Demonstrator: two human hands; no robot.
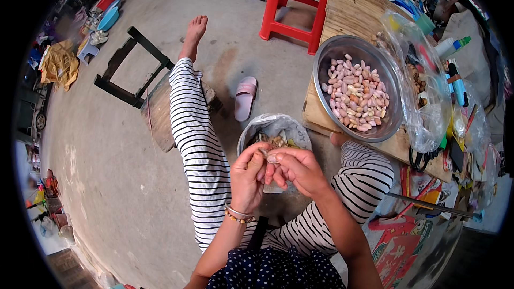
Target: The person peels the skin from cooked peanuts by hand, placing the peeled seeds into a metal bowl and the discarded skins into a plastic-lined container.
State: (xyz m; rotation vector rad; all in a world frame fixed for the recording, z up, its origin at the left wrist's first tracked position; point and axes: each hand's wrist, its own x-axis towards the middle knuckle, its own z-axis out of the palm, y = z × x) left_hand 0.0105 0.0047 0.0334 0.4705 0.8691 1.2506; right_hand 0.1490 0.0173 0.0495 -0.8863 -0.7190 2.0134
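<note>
My left hand (251, 172) and my right hand (299, 168) meet above a lined bin, fingertips almost touching. Between them they pinch a small pale piece, apparently a peanut shell (264, 152); its details are partly hidden by the fingers. The bin (245, 130) has a whitish plastic liner and holds shell pieces and other scraps. To the right, a round metal bowl (321, 62) rests on a wooden table and holds many shelled pink peanuts (357, 92).
The wooden table (347, 8) bears clear plastic bags (429, 124), bottles and tools at right. A red plastic stool (269, 12) stands beyond. A pink slipper (245, 98) lies on the floor, and a low wooden chair (160, 108) is at left.
</note>
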